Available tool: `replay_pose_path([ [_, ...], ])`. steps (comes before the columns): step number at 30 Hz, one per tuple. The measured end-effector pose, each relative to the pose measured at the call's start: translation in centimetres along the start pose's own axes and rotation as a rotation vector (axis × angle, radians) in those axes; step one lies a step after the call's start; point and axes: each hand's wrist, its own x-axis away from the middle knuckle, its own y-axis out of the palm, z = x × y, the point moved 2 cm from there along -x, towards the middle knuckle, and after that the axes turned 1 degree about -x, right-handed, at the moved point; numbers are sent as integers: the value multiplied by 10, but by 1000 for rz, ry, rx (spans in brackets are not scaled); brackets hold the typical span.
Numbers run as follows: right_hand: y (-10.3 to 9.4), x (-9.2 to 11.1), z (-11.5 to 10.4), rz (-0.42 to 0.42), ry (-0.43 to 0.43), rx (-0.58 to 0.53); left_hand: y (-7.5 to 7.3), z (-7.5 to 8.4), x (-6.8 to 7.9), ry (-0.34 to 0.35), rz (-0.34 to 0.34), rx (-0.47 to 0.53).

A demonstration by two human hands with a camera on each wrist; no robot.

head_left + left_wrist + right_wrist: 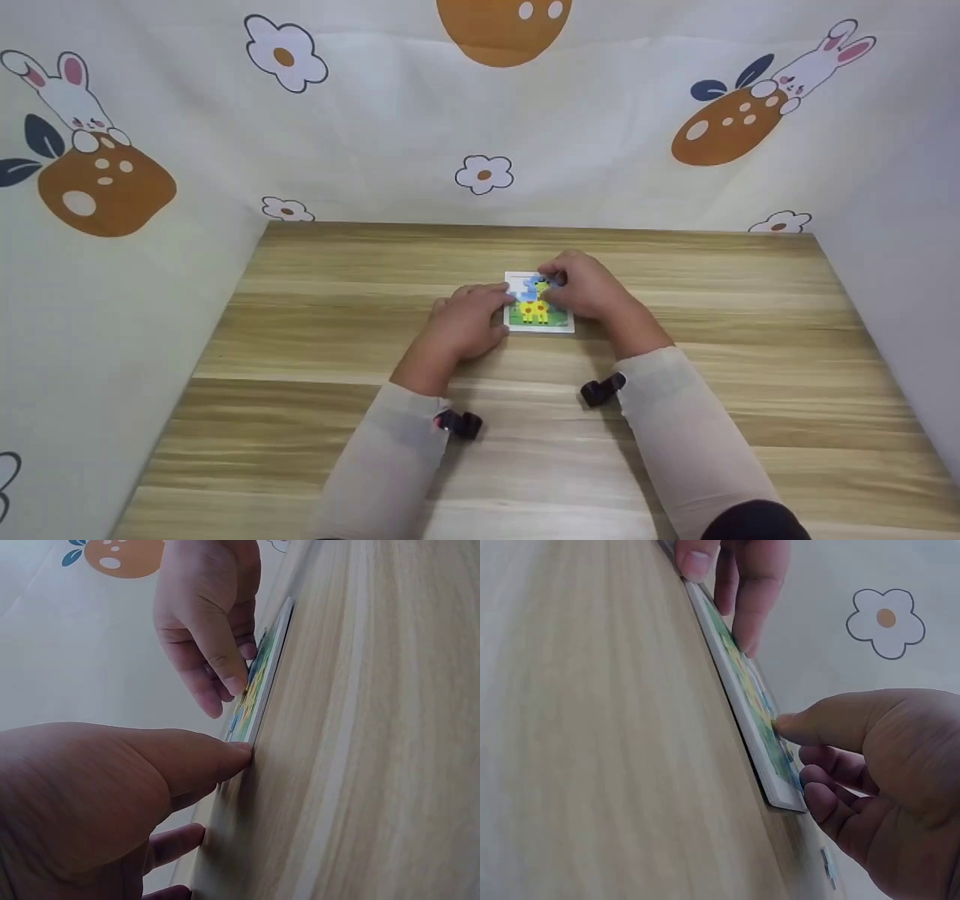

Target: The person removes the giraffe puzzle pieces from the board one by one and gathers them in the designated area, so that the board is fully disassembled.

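A small jigsaw puzzle [534,313] with a yellow giraffe on green and blue lies in a white-bordered tray [540,330]. White shows bare at its upper left. My left hand [469,319] rests along the left side, its thumb [236,754] at the near corner and a fingertip on the surface. Over the upper right part, my right hand [592,289] bends its thumb [799,726] and fingers around a jigsaw piece, which they mostly hide. In the right wrist view, the thumb tip touches the picture.
A loose jigsaw piece [829,868] lies beyond the tray in the right wrist view. The wood-grain tabletop [337,300] meets a patterned cloth [375,150] at the back and left. Small black devices [600,391] sit at both cuffs.
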Motion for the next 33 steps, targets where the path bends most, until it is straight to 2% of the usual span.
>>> replay_pose_path([
  [11,4,-2,-2,-37,39,-3,0,0,-1,2,-2,-2],
  [17,0,-1,-1,-38,31,-11,1,-1,-1,-5,-1,3],
  [22,-25,7,9,12,64,-40,2,0,-1,-1,3,3],
  [27,-57,19,30,90,94,-81,2,1,1,-1,4,5],
  [33,-77,30,54,120,130,-107,0,1,1,-6,-1,23],
])
